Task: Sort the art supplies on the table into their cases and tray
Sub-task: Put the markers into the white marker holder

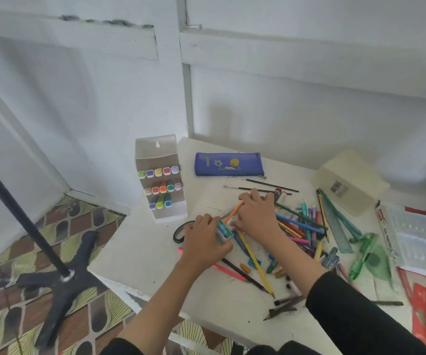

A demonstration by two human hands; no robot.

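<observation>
**Hand state.** The left hand (pixel 203 238) has its fingers curled over a small carton (pixel 224 233), white with a blue and green face, and holds it on the table (pixel 140 254) at the left margin of the loose pile. Whether the carton's end is open cannot be told. The right hand (pixel 255 217) pinches an orange pencil (pixel 234 211) near its lower end, just beside the carton. The free end points away toward the paintbrushes (pixel 265 185).

**Handling.** The pencil is judged light, stiff and smooth, so it should be pinched near mid-shaft for control. The carton appears to be thin card, likely to crush or skid, so it should be held by its long sides.

**Remaining stock.** A heap of coloured pencils (pixel 299 226) lies right of the right hand. A yellow pencil (pixel 255 262) lies between the forearms. The oil pastel tray (pixel 422 242) sits at the far right and the blue pouch (pixel 228 163) at the rear.

**Clearance.** Bare table lies to the near left of the left hand. The marker case (pixel 160 180) stands upright at the table's left edge, so a sideways sweep could tip it off. Dark stubs (pixel 283 307) lie near the front edge and round items there may roll off
</observation>
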